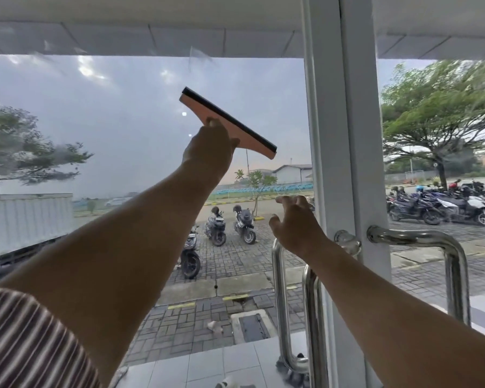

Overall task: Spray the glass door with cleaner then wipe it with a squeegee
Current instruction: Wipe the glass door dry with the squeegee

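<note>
- Squeegee (231, 128) high on glass door (109, 135), gripped from below by left hand (209, 148); blade's long axis slanting down toward door's right edge.
- Right hand (294, 225) lower, fingers spread, holding nothing, beside that edge.

Brown-and-white striped sleeve (25, 340), perhaps short, on left arm (118, 247); 2 bare forearms (375, 289).

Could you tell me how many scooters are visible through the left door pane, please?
3: the nearest scooter beside the left forearm, the middle scooter and the right scooter behind it. The arms may hide more.
</note>
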